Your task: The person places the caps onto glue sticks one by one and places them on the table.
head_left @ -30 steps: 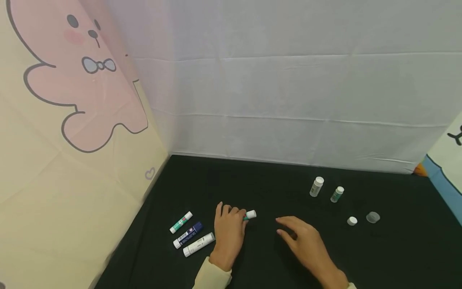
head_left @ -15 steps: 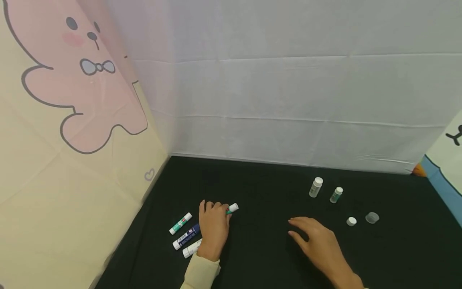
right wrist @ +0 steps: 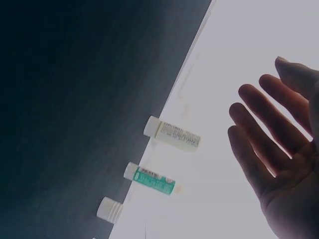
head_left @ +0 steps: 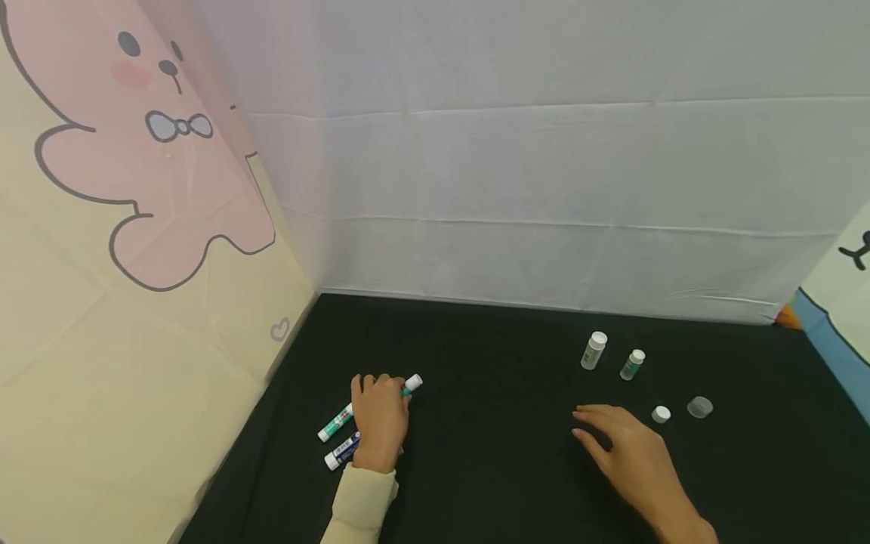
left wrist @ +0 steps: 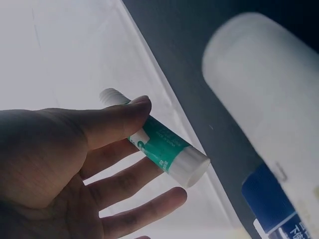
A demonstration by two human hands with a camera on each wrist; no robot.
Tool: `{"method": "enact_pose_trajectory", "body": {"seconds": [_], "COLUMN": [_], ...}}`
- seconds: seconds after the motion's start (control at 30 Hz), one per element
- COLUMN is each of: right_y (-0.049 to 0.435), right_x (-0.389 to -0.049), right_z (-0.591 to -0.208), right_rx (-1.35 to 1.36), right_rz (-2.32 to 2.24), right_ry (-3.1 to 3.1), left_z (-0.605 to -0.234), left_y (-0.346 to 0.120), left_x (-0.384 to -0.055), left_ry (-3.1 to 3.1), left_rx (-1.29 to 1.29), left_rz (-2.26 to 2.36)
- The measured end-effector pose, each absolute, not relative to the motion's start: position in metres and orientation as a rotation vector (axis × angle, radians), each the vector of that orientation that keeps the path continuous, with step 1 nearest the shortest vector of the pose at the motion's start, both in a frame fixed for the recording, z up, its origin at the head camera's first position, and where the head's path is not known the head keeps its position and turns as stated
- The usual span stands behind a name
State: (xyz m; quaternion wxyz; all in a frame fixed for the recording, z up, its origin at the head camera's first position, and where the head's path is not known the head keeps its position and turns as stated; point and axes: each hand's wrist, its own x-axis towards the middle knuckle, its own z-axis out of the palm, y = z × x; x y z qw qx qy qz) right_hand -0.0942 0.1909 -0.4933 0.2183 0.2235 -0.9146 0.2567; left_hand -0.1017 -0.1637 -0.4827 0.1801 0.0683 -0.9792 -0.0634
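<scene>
My left hand [head_left: 379,420] holds a green-and-white glue stick [left wrist: 163,144] between thumb and fingers, its white end [head_left: 413,383] poking out to the right. Under and beside that hand lie another green glue stick [head_left: 334,425] and a navy one [head_left: 341,452]. A white glue stick [left wrist: 269,99] looms large in the left wrist view; in the head view the hand and wrist mostly hide it. My right hand [head_left: 635,457] hovers over the black table with relaxed fingers and nothing in them, nearest to a small white cap [head_left: 661,415].
At the back right stand a whitish glue stick [head_left: 593,352] and a smaller green one [head_left: 632,366], both upright with white tops. A translucent cap [head_left: 700,408] sits right of the white cap. White cloth [head_left: 476,166] hangs behind the black table [head_left: 489,468].
My left hand has carried the green glue stick leftward, over the row of lying glue sticks. The right hand has drifted right, toward the white cap, still holding nothing.
</scene>
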Motion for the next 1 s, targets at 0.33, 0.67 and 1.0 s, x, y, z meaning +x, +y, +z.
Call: {"method": "enact_pose_trajectory", "body": {"seconds": [0.33, 0.67, 1.0], "right_y": [0.206, 0.217, 0.219], "right_x": [-0.094, -0.092, -0.090], "right_z": [-0.492, -0.495, -0.495], "right_rx": [0.551, 0.535, 0.498], "right_rz": [0.694, 0.682, 0.697], "right_ry": [-2.584, -2.592, -2.652], "left_z": [-0.486, -0.492, -0.503], "left_y": [-0.174, -0.170, -0.164], "left_x": [-0.107, -0.114, -0.117], "left_ry": [-2.785, -2.843, -2.880], "left_rx": [0.230, 0.220, 0.214], "left_rz": [-0.146, -0.130, -0.105]}}
